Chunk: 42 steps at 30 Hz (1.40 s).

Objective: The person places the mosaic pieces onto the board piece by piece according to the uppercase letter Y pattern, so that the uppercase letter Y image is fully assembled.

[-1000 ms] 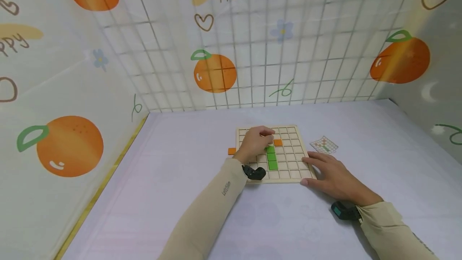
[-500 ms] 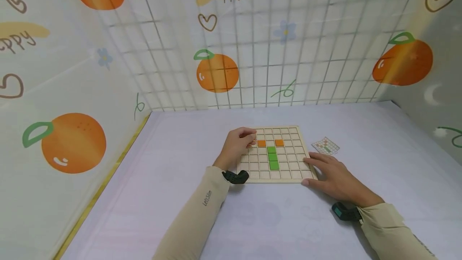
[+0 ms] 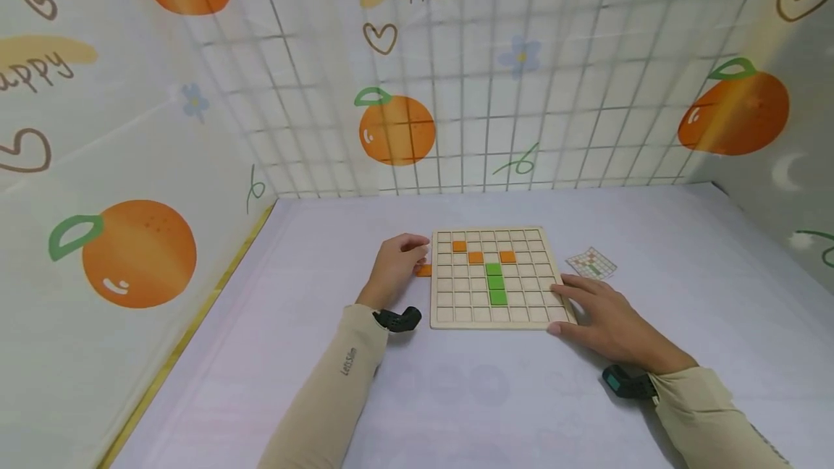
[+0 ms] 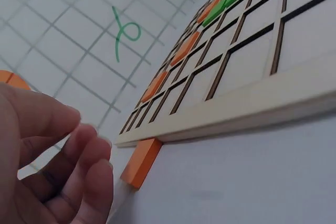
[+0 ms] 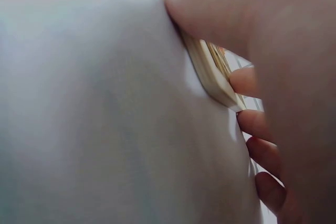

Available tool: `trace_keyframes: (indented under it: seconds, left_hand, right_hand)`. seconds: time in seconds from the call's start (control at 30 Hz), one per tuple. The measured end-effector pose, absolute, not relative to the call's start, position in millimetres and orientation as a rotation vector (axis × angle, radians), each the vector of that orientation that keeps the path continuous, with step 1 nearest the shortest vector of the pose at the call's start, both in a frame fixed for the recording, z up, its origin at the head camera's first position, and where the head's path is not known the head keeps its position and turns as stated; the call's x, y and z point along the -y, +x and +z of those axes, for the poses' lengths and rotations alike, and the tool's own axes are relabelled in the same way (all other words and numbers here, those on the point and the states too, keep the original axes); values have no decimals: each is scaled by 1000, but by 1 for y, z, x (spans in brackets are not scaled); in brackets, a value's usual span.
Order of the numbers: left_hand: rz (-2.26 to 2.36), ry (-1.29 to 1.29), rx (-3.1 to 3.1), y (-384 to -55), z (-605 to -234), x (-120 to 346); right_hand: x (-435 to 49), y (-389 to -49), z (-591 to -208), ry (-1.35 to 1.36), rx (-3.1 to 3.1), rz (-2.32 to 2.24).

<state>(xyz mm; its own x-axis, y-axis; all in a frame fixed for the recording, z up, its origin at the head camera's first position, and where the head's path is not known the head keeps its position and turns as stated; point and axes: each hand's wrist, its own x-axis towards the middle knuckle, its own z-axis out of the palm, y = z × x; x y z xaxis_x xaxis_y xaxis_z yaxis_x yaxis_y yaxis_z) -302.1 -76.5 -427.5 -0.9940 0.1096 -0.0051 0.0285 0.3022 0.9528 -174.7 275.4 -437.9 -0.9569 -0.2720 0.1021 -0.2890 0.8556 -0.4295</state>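
Note:
A pale wooden grid board (image 3: 531,281) lies on the table; orange tiles (image 3: 459,246) and a column of green tiles (image 3: 496,283) sit in its cells. Just left of it, my left hand (image 3: 394,266) has loosely bent fingers, with nothing seen between them. A loose orange tile (image 4: 142,163) lies beside these fingers, against the board's left edge. My right hand (image 3: 602,313) rests at the board's near right corner. In the right wrist view its thumb (image 5: 210,14) touches the board's edge, while the other fingers spread along the adjoining side.
A small card (image 3: 591,263) printed with a coloured grid pattern lies right of the board. Behind the table hangs a cloth wall (image 3: 482,78) printed with oranges and grid lines. A yellow strip (image 3: 195,331) runs along the table's left edge.
My left hand has moved left from over the middle of the board to beside it, uncovering two orange tiles in the cells. The right hand stays at the corner.

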Motion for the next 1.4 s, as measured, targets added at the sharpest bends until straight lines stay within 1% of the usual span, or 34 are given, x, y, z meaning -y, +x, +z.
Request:
trace_keyframes:
  seconds: [0.27,0.67,1.07,1.27,1.4]
  left_hand:
    - [1485,111,-2727,-300,-428,85]
    - [1325,214,-2726,-299,-432,97]
    - [1096,333,-2796,-298,-431,95]
    - [1113,362,-2786,-299,-433,95]
    - [1201,331,-2761,-300,-435,99]
  right_hand:
    - [-275,-175,-438,453,2990,695]
    - [-276,-175,-436,457,2992,706]
    - [-277,-176,-436,473,2980,698]
    - [-277,-175,-437,460,2987,706]
    - [-276,-175,-437,460,2986,708]
